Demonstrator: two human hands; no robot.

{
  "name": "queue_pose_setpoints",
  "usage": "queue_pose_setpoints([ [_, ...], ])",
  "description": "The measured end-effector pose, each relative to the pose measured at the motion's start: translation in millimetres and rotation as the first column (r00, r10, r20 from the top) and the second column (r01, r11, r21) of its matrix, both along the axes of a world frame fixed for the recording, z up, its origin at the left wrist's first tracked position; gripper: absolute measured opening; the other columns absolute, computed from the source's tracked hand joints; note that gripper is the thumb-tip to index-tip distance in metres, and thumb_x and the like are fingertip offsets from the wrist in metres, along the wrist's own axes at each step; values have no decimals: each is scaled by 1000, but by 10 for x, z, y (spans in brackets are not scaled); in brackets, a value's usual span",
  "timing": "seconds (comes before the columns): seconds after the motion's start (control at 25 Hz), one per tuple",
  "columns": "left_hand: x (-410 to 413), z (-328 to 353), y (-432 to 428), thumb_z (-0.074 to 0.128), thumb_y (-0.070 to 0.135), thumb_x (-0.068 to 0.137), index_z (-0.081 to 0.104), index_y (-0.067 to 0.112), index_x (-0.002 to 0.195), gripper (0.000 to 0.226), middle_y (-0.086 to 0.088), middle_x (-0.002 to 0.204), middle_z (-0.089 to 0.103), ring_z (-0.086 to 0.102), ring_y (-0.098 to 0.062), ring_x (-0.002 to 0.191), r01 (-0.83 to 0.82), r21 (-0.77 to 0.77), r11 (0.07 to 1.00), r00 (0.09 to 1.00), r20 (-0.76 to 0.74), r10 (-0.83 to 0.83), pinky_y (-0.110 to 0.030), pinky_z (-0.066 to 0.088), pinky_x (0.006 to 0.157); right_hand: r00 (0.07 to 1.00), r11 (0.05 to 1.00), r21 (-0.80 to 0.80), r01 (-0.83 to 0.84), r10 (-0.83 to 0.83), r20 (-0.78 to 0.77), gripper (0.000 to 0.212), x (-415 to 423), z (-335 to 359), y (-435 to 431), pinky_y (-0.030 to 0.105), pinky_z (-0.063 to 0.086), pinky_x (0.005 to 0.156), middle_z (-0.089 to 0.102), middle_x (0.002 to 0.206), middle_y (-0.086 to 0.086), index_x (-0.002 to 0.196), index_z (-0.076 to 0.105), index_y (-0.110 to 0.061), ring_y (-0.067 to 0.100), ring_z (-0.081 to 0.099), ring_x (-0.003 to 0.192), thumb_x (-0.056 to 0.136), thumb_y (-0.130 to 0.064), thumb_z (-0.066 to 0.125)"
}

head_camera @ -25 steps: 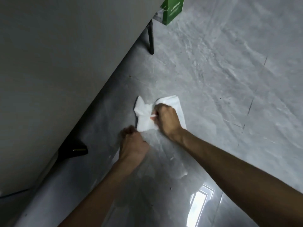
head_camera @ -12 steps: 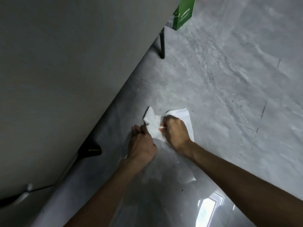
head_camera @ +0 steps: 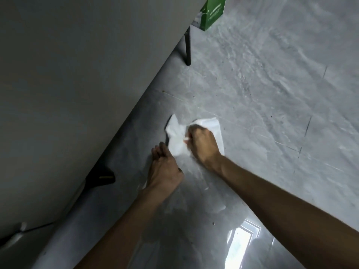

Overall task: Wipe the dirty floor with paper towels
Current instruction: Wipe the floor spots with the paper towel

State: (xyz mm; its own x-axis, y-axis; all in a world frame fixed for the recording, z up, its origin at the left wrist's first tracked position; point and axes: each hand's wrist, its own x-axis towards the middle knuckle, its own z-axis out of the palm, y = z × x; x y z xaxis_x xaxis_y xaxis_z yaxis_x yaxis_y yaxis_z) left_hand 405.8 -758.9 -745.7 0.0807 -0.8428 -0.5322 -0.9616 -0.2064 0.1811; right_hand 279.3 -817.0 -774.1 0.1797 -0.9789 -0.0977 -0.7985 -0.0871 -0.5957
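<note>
A crumpled white paper towel (head_camera: 175,133) lies on the glossy grey floor (head_camera: 262,90) beside the furniture edge. My right hand (head_camera: 202,144) sits on top of the towel, fingers curled and bunching it against the floor. My left hand (head_camera: 165,167) rests on the floor just below and left of the towel, its fingers stretched out with the tips at the towel's lower left edge. Pale wet smears (head_camera: 206,183) show on the floor below my hands.
A large grey furniture panel (head_camera: 77,84) fills the left side, with a black leg (head_camera: 187,47) at the back and a black foot (head_camera: 101,176) near my left hand. A green box (head_camera: 212,12) stands at the top. Dark scuff marks (head_camera: 308,126) dot the floor on the right.
My left hand has slid forward to the towel's lower left edge and its fingers have straightened. My right hand keeps its hold on the towel.
</note>
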Motion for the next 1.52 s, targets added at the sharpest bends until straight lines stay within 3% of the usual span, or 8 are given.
queue_pose_setpoints([
  [0.12,-21,-58,-1,57,23,82,-4,-5,148,94,-29,151,20,15,-41,142,-12,11,1000,1000,-20,13,-36,24,114,984,982,67,-176,175,32,11,-56,35,569,26,35,64,65,87,15,77,58,-8,33,62,79,75,1,64],
  [0.24,-53,-107,13,57,31,80,-5,-2,148,97,-33,143,30,26,-44,135,29,-27,999,1000,9,-29,-41,30,111,968,969,18,-248,248,-27,7,-69,16,342,24,35,67,66,97,15,88,63,-5,31,63,85,81,-4,65],
  [0.4,-3,-68,38,55,24,81,-17,0,146,100,-28,147,25,28,-41,136,5,-65,998,999,-32,-7,-38,34,109,999,998,-64,19,-21,-29,6,115,-61,-415,34,43,71,64,100,17,89,62,-3,35,61,90,84,-5,64],
  [0.52,46,-32,56,56,23,82,-18,2,147,101,-24,149,24,32,-37,135,-35,-94,995,997,-70,29,-37,35,108,995,992,-81,97,-98,-10,9,191,-111,-603,30,37,76,61,99,19,83,61,1,35,56,94,78,1,68],
  [0.76,71,28,-14,56,18,84,-12,8,151,96,-24,149,30,41,-36,130,-147,-49,988,981,-136,139,-35,36,102,963,973,-47,-225,230,141,14,14,-73,520,28,42,74,65,87,13,77,63,-10,28,61,87,74,-3,52],
  [1.0,36,-20,-8,55,19,84,-13,8,151,96,-23,153,22,23,-36,141,-69,-32,997,992,-111,65,-38,26,113,952,964,-114,-239,255,168,25,3,-103,180,30,46,77,63,91,4,87,64,-17,21,57,91,73,3,59],
  [1.28,-9,36,15,53,20,85,-13,5,150,94,-26,154,16,13,-39,144,-38,-1,999,997,-63,38,-36,18,115,981,994,-21,107,-102,163,19,103,-174,-776,30,44,71,68,88,4,81,63,-18,26,62,86,70,-2,63],
  [1.52,-172,85,-18,50,18,88,-7,3,151,86,-28,154,14,13,-38,144,-38,-23,999,999,-34,37,-36,17,116,955,980,-61,-188,197,220,23,-583,-175,597,23,45,74,59,84,-7,79,61,-19,7,55,82,74,1,70],
])
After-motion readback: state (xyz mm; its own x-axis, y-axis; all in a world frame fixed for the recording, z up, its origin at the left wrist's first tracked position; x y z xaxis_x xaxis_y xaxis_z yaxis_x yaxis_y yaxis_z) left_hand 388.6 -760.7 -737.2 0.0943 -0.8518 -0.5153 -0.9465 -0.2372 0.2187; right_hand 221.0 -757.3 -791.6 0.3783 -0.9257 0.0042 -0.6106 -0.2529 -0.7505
